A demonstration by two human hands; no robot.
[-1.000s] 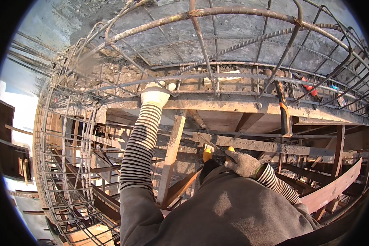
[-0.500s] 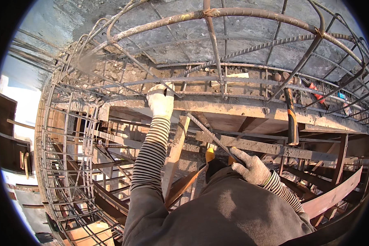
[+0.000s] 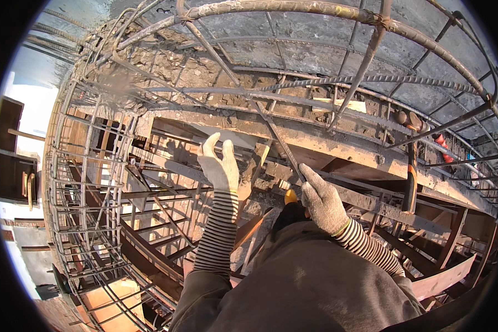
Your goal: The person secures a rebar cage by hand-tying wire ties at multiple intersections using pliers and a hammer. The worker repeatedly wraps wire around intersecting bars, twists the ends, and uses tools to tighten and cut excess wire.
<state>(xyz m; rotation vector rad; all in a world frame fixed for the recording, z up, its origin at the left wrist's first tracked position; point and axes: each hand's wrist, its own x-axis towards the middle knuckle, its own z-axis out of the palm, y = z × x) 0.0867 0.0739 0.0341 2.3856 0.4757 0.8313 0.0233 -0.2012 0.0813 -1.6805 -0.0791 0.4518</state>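
My right hand [image 3: 323,202], in a pale knit glove, is closed round the lower end of a slim metal bar [image 3: 282,143]. The bar slants up and left, and its far end overlaps the horizontal rebar [image 3: 221,108] along the formwork edge. I cannot tell whether they touch. My left hand [image 3: 220,166], gloved alike, is held up with thumb and fingers apart and nothing in it. It hovers in front of the timber formwork board [image 3: 343,146], away from the rebar.
A hammer [image 3: 411,185] with a black and orange handle hangs over the board at right, near a red-handled tool [image 3: 444,145]. A wood scrap [image 3: 340,104] lies among the bars. Tall rebar cages [image 3: 91,193] stand at left. Timbers and gaps lie below.
My left hand has let go of the rebar and drawn back downward, its fingers spreading. My right hand has moved up and left, raising the bar's far end to the rebar. The view has shifted.
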